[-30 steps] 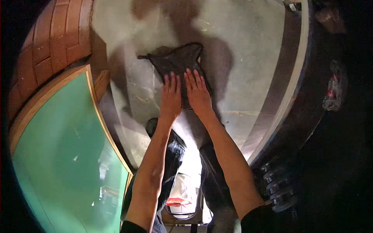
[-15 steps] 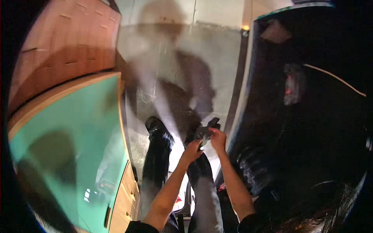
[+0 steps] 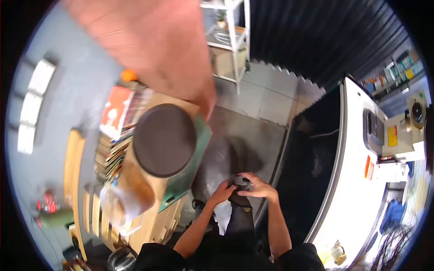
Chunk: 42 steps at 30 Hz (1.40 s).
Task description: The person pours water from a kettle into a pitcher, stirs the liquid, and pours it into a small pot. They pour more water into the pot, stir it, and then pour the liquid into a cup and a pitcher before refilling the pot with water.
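Head view. Dark cloth [image 3: 240,199], apparently bunched (the view is blurred), held in the air above the grey floor [image 3: 266,101]. My left hand [image 3: 222,192] and my right hand [image 3: 259,187] are both closed around it. Round dark disc [image 3: 165,140] on the green tabletop [image 3: 187,178], left of my hands.

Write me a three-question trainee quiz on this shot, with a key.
1. True or false: the left hand and the right hand both have a grip on the dark cloth.
2. The round dark disc is on which side of the hands? A: the person's left. B: the person's right. C: directly under them.
3. Fill in: the big machine on the person's right is mostly ____ in colour.
Key: 1 true; 2 A; 3 white.
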{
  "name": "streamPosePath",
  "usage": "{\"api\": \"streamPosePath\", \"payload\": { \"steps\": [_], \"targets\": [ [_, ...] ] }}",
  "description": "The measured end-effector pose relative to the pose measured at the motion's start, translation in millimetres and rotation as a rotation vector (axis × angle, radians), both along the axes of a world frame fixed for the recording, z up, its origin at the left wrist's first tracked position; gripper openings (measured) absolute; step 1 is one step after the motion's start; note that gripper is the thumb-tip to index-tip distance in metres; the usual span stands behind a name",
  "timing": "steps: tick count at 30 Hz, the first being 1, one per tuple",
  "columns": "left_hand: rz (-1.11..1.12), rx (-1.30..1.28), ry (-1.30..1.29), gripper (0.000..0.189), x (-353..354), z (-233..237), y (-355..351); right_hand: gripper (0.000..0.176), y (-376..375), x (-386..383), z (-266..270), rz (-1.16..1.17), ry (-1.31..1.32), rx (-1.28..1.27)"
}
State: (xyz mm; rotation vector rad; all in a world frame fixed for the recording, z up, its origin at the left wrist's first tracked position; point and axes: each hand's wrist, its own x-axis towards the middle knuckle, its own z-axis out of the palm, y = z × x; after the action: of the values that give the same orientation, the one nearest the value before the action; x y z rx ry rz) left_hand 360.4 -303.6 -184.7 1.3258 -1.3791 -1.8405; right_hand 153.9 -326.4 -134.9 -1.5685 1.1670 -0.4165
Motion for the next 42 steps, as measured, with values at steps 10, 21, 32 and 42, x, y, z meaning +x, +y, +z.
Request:
{"api": "streamPosePath", "payload": {
  "steps": [10,21,32,42],
  "targets": [
    [-0.029,0.046,-0.23,0.048,242.1,193.9,141.4,0.06,52.8,250.9,104.7,0.678,-0.083,0.073],
    [1.513,-0.073,0.083,0.053,456.7,236.7,266.3,0.076,152.5,470.3,167.6,0.952,-0.273,-0.281],
    [1.654,-0.777,-0.374,0.014,433.8,177.0,215.1,0.038,123.8,338.9,159.8,0.727,-0.235,0.02],
    [0.551,-0.769,0.034,0.016,217.1,292.3,92.5,0.006,137.9,154.8,180.1,-0.217,-0.416,-0.003]
  ]
}}
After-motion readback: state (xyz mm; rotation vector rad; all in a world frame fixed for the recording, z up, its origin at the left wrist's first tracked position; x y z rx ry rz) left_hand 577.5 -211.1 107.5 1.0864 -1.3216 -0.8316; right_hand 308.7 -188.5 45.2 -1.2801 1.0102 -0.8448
